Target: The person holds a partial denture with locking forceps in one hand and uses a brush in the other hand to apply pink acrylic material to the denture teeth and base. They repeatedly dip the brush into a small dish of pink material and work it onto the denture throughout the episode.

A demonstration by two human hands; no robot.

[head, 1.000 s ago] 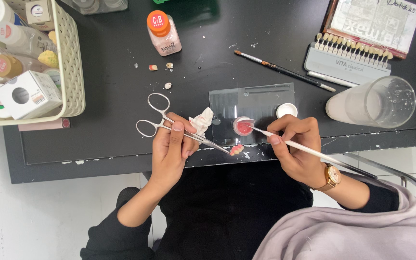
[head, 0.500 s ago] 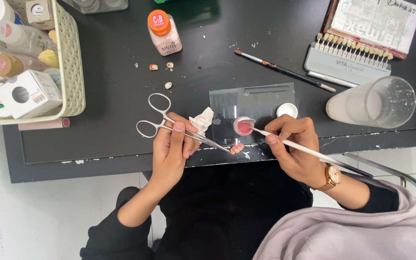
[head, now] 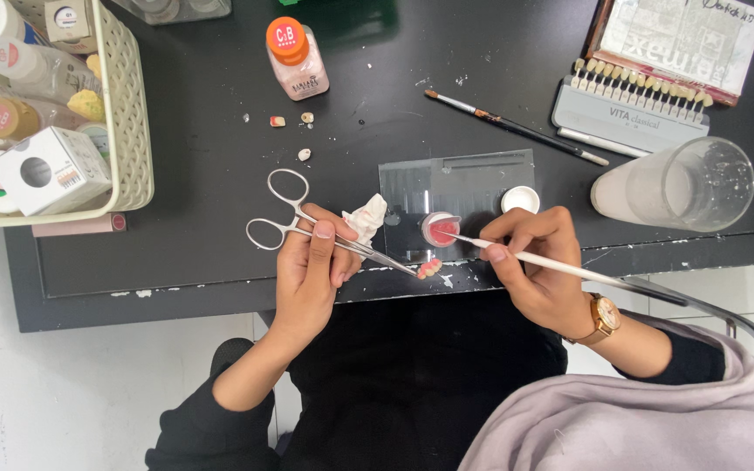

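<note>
Item: my left hand pinching forceps gripping a pink dental piece; right hand pinching brush, tip in pink paste dish. Coating apparently unfinished.

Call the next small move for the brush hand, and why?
Probably carry the brush from the pink paste on the glass slab down to the small pink tooth piece. The right hand has the tip in the paste, and the left hand holds that piece in the forceps just below, apart from the tip.
</note>
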